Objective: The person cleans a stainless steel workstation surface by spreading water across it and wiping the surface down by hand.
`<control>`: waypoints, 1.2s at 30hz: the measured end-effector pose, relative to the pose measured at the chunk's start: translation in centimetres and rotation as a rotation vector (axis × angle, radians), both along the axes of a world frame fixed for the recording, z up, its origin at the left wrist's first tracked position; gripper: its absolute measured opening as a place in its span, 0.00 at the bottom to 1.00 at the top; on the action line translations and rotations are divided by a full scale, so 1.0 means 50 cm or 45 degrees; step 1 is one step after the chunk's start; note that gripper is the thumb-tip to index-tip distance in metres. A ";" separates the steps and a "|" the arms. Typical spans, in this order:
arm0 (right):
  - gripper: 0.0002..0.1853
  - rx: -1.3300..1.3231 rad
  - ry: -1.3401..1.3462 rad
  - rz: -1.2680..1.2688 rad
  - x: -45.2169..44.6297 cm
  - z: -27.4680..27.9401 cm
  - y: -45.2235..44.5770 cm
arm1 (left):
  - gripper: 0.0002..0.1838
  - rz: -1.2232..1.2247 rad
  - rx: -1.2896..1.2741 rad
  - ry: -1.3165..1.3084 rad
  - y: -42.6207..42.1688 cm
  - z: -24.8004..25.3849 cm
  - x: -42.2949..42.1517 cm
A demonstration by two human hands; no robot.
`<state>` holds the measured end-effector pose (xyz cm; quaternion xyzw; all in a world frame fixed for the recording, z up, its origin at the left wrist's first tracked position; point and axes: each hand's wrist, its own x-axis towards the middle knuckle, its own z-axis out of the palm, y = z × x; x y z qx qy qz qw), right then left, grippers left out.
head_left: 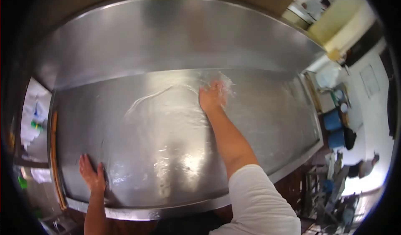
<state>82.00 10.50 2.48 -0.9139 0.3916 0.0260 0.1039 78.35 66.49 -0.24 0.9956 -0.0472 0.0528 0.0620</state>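
Near the back wall of the steel table, toward the middle of its length, the right hand reaches into a clear, water-like splash, its fingers too blurred to tell how far they open or whether they hold anything, while a thin bright ripple runs across the table to that hand's left. At the table's near left, the left hand lies palm down, fingers spread and thumb apart, gripping nothing visible; keeping it planted as a brace, with long, level, overlapping sweeps by the other, would probably cover the surface evenly.
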 end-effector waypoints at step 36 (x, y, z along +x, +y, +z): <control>0.38 0.562 -0.441 0.941 -0.182 -0.060 0.301 | 0.37 0.225 0.356 -0.108 -0.078 -0.136 0.313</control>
